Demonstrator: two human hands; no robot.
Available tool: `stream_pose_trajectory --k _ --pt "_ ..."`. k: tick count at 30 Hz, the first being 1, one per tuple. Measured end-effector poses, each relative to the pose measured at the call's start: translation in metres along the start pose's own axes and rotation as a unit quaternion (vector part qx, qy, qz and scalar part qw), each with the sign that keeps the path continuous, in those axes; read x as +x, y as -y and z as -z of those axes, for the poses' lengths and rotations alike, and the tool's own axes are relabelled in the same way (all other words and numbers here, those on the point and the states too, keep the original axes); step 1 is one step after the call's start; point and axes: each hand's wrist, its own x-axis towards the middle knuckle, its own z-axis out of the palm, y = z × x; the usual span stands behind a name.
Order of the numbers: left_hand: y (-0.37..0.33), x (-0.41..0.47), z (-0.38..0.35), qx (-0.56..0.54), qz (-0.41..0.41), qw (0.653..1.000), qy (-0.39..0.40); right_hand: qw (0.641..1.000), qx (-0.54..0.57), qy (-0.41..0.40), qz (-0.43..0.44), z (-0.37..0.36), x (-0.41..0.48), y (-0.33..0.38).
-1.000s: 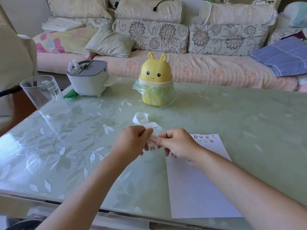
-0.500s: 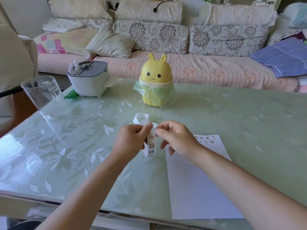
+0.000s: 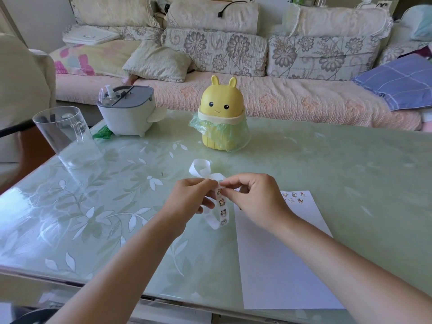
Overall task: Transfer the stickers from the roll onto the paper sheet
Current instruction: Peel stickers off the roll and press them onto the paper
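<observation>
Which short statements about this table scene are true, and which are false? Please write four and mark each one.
1. The left hand and the right hand both pinch the sticker strip. True.
2. The paper sheet has no stickers on it yet. False: the paper sheet already has a few stickers near its far edge.
3. A yellow rabbit-shaped container stands on the table beyond the hands. True.
4. The clear cup stands to the right of the sheet. False: the clear cup stands near the table's left edge, far to the left of the sheet.
</observation>
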Motion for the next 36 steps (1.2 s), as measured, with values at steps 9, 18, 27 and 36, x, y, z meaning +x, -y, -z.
stream_pose_trajectory --k 9,18,27,36 --pt "0.002 0.003 -0.006 -0.001 0.021 1.000 -0.022 0.973 -0.157 -0.041 0.161 -0.004 -0.003 -0.006" --pt "0.003 0.007 -0.007 -0.020 0.042 0.999 -0.012 0.972 -0.161 -0.046 0.163 -0.002 -0.003 -0.003" --pt "0.013 0.016 -0.009 0.151 -0.021 0.986 -0.072 0.997 -0.051 -0.017 0.055 -0.005 -0.002 -0.004" --pt "0.015 0.020 -0.028 0.453 -0.146 0.869 -0.137 0.987 0.091 -0.020 -0.132 0.026 0.003 -0.007"
